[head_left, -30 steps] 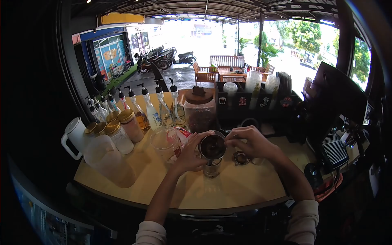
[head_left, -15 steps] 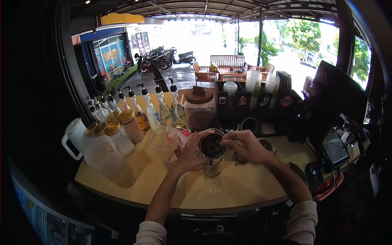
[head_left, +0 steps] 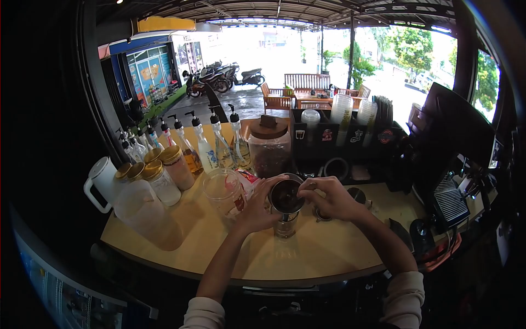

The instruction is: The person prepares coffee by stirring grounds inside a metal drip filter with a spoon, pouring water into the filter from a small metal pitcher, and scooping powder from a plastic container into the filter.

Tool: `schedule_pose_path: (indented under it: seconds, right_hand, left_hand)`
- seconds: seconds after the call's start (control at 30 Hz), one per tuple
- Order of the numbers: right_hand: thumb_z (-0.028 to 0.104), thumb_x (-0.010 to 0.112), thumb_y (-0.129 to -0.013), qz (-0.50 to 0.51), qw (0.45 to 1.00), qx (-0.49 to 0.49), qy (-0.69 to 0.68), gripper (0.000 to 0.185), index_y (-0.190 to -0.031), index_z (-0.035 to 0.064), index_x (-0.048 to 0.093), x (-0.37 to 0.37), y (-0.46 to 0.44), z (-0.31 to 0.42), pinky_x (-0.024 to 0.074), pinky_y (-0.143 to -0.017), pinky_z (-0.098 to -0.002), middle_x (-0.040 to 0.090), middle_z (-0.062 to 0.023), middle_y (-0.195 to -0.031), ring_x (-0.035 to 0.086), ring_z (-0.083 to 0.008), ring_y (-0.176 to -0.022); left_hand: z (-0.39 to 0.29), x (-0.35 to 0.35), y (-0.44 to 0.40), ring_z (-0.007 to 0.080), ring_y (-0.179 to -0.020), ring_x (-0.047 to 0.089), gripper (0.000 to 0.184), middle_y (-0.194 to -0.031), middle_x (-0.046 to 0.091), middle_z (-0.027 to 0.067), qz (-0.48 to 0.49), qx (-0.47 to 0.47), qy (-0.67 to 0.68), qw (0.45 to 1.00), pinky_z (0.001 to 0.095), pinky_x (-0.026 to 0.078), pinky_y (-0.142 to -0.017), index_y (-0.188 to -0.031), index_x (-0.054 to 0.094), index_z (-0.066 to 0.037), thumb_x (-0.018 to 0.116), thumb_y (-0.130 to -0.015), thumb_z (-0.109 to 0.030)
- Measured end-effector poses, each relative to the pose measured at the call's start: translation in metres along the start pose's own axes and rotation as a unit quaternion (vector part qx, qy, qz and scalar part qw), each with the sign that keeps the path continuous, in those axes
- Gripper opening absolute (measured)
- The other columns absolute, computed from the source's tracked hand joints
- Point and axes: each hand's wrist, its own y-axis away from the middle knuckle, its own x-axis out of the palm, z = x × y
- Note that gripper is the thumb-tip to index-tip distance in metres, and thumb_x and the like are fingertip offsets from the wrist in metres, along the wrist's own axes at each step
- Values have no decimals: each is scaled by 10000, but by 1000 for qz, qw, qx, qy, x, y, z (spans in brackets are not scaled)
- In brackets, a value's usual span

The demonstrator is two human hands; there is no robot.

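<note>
My left hand [head_left: 259,209] is wrapped round the left side of a round metal vessel [head_left: 287,198] with a shiny rim and a dark inside. Below it stands a clear glass [head_left: 285,227] on the counter; whether the two touch is hard to see. At the vessel's right rim, my right hand [head_left: 330,198] has thumb and fingers pinched together, and what they hold, if anything, is too small to make out. A clear plastic jar [head_left: 223,193] stands left of my left hand, with a red and white packet [head_left: 247,178] behind it.
Pump bottles [head_left: 207,151] and gold-lidded jars [head_left: 163,183] line the left, beside a white pitcher [head_left: 102,181] and a translucent tub [head_left: 138,205]. A wooden-lidded jar [head_left: 269,145] and black cup holder [head_left: 339,134] stand behind. An espresso machine [head_left: 449,192] is at right.
The view has shifted very slightly. Both hands stay at the metal vessel, with the right fingers still pinched at its rim.
</note>
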Motion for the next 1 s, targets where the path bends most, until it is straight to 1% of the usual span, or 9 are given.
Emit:
schedule_pose_path:
  seconds: [0.2, 0.33, 0.43, 0.5, 0.57, 0.7, 0.8, 0.93, 1.0]
  right_hand:
    - [79, 594, -897, 47, 999, 10, -24, 124, -910, -41, 621, -11, -6, 3, 500, -628, -259, 653, -93, -712, 642, -117, -670]
    - [81, 588, -898, 72, 995, 64, -20, 115, -919, -19, 639, -21, -12, 8, 507, -633, -244, 662, -81, -705, 668, -119, -683]
    - [87, 589, -900, 135, 990, 18, 16, 119, -927, -18, 638, -19, -9, 15, 507, -636, -243, 662, -73, -706, 660, -106, -686]
    - [102, 596, -903, 127, 991, 9, 26, 125, -914, -12, 643, -20, -8, 8, 505, -640, -241, 666, -65, -705, 655, -96, -688]
    - [131, 602, -905, 62, 996, 68, -16, 149, -885, -9, 647, -23, -9, 0, 503, -651, -251, 672, -63, -700, 660, -101, -686]
    - [148, 592, -919, 104, 994, 38, 0, 169, -894, -10, 643, -19, -7, 5, 506, -677, -262, 673, -61, -724, 654, -102, -703]
    - [139, 590, -916, 87, 994, 60, -25, 156, -902, -9, 640, -17, -6, 1, 506, -676, -269, 671, -63, -725, 655, -106, -707]
    - [161, 594, -918, 67, 998, 19, 13, 185, -868, -16, 613, -13, -4, 2, 491, -651, -268, 661, -70, -695, 640, -104, -677]
    - [143, 590, -917, 58, 998, 37, -14, 166, -874, -16, 614, -17, -3, 2, 494, -672, -266, 658, -68, -717, 638, -103, -703]
  left_hand:
    - [-8, -5, -8, 289, -1253, 457, 769, -1301, 519, 82, 35, -4, 22, 999, 442, 269, -1111, -1311, 457, -136, 753, -602, -146]
    - [-8, -8, -12, 283, -1206, 482, 791, -1264, 532, 81, 77, -10, -7, 997, 415, 332, -1068, -1310, 462, -130, 764, -580, -110]
    - [-8, -11, -12, 271, -1199, 486, 802, -1249, 533, 83, 91, -21, 4, 996, 395, 354, -1057, -1318, 458, -130, 757, -576, -77]
    - [-7, -12, -12, 263, -1201, 486, 802, -1245, 532, 82, 102, -31, 3, 994, 387, 361, -1055, -1321, 456, -131, 751, -578, -63]
    - [-5, -12, -10, 251, -1213, 481, 803, -1249, 523, 79, 99, -41, 32, 994, 384, 371, -1055, -1328, 454, -132, 742, -584, -43]
    - [-13, -13, -9, 237, -1227, 476, 794, -1265, 515, 75, 102, -65, 69, 990, 372, 375, -1060, -1331, 453, -132, 737, -596, -30]
    - [-15, -13, -7, 224, -1237, 472, 803, -1282, 502, 69, 101, -51, 40, 993, 362, 384, -1060, -1340, 444, -136, 734, -601, -19]
    - [-22, -15, -7, 193, -1242, 470, 797, -1304, 492, 58, 100, -78, 88, 988, 353, 388, -1060, -1349, 434, -140, 719, -622, 18]
    - [-25, -17, -6, 185, -1243, 469, 795, -1308, 491, 56, 101, -86, 117, 984, 351, 388, -1060, -1351, 432, -142, 714, -628, 30]
